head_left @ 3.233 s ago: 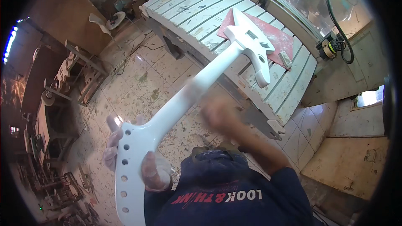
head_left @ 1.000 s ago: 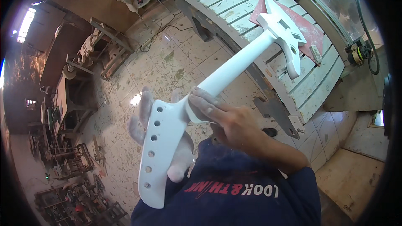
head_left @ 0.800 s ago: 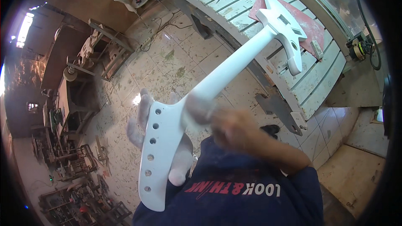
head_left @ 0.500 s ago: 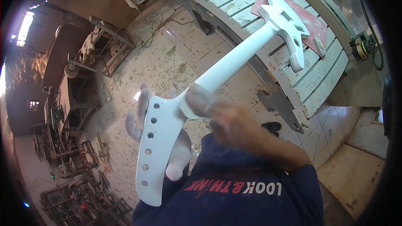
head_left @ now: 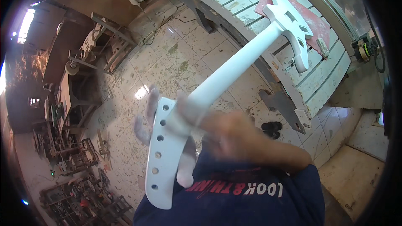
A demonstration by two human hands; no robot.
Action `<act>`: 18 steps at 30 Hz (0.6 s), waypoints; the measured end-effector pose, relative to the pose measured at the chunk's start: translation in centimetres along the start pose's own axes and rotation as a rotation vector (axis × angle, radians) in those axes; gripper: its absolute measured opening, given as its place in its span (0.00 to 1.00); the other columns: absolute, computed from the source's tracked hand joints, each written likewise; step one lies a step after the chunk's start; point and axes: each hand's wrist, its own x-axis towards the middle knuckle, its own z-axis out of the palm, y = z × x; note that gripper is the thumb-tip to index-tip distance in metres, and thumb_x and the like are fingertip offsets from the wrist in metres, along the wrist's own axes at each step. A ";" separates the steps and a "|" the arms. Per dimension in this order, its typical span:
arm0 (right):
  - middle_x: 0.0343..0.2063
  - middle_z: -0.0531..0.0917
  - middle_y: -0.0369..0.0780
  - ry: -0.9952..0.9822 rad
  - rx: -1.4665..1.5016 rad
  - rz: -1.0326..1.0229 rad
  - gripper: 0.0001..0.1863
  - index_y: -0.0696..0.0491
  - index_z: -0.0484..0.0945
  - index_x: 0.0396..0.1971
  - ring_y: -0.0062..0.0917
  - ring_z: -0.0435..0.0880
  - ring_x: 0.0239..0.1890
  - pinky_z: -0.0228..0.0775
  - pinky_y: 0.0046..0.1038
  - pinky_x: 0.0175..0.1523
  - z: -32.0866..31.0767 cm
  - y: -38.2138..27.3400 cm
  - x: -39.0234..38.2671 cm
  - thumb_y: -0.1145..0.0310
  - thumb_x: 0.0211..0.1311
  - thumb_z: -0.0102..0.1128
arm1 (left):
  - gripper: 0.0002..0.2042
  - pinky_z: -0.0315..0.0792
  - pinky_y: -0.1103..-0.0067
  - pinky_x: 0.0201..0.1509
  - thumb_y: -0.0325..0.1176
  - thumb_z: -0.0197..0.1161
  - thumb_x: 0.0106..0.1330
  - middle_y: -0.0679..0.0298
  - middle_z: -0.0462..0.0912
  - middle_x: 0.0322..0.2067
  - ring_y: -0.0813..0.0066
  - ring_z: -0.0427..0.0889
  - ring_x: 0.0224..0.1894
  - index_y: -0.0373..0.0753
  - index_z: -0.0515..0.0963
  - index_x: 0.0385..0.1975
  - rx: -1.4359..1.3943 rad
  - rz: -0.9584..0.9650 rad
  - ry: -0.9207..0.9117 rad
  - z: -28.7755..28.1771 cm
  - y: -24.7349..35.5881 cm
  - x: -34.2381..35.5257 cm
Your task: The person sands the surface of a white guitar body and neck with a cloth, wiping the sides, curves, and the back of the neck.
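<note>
A white, unfinished electric guitar (head_left: 234,69) slants across the view, its pointed body lying on the bench at the upper right. Its headstock, with a row of several round holes, is toward me at the lower left. My left hand (head_left: 187,165) grips this headstock from beneath, fingers showing past one edge and thumb past the other; pale dust coats it. Over the joint of neck and headstock lies my right hand (head_left: 201,119), smeared by motion, fingers pressed down. Something pale shows under those fingers, too blurred to name.
The slatted bench (head_left: 247,14) bears a reddish pad (head_left: 320,33) under the guitar body and a brush (head_left: 322,47). A power tool (head_left: 363,49) with a cable is at the far right. Dark sandals (head_left: 272,129) lie on the tiled floor. Wooden racks and tools line the left.
My right hand has slid from the neck's end down onto the headstock. The headstock has shifted a little to the right, with my left hand still around it.
</note>
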 end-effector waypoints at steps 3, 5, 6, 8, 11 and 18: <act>0.62 0.77 0.41 -0.305 0.296 -0.052 0.37 0.45 0.70 0.66 0.34 0.89 0.40 0.84 0.32 0.41 -1.2 -2.5 -0.1 0.76 0.52 0.63 | 0.57 0.73 0.54 0.64 0.76 0.59 0.53 0.32 0.62 0.64 0.41 0.63 0.70 0.43 0.43 0.74 0.207 -0.124 0.458 1.6 0.4 -1.2; 0.61 0.77 0.44 -0.128 0.145 0.030 0.36 0.47 0.70 0.66 0.37 0.88 0.38 0.84 0.33 0.41 -0.4 0.1 0.5 0.76 0.52 0.62 | 0.51 0.73 0.54 0.64 0.72 0.58 0.58 0.33 0.61 0.65 0.43 0.65 0.69 0.50 0.43 0.74 0.014 -0.100 0.233 0.5 0.9 0.1; 0.60 0.77 0.45 -0.049 0.092 0.037 0.36 0.47 0.70 0.66 0.37 0.88 0.37 0.83 0.34 0.40 -0.4 0.3 0.9 0.76 0.52 0.62 | 0.52 0.73 0.53 0.64 0.74 0.58 0.57 0.33 0.60 0.65 0.43 0.65 0.68 0.51 0.43 0.74 -0.053 -0.053 0.212 0.3 0.0 -0.1; 0.58 0.79 0.46 -0.300 0.251 0.077 0.33 0.50 0.72 0.64 0.35 0.88 0.44 0.84 0.33 0.43 -0.7 -3.8 0.1 0.78 0.54 0.59 | 0.54 0.72 0.53 0.64 0.76 0.58 0.54 0.31 0.59 0.66 0.42 0.66 0.68 0.54 0.42 0.75 -0.160 0.034 0.181 -0.3 -0.9 -0.6; 0.61 0.76 0.45 -0.131 0.158 -0.014 0.31 0.51 0.73 0.63 0.35 0.86 0.49 0.83 0.32 0.46 0.3 -0.6 0.9 0.78 0.55 0.58 | 0.65 0.68 0.51 0.67 0.81 0.61 0.44 0.26 0.57 0.65 0.37 0.64 0.68 0.44 0.41 0.75 -0.111 -0.070 0.273 -1.1 0.1 -1.8; 0.59 0.79 0.44 -0.216 0.191 0.003 0.31 0.50 0.72 0.64 0.32 0.86 0.50 0.83 0.33 0.50 0.2 -1.1 0.9 0.77 0.56 0.58 | 0.68 0.63 0.50 0.69 0.79 0.66 0.40 0.28 0.53 0.67 0.36 0.59 0.70 0.40 0.42 0.74 -0.129 -0.036 0.273 -1.2 -0.1 -1.9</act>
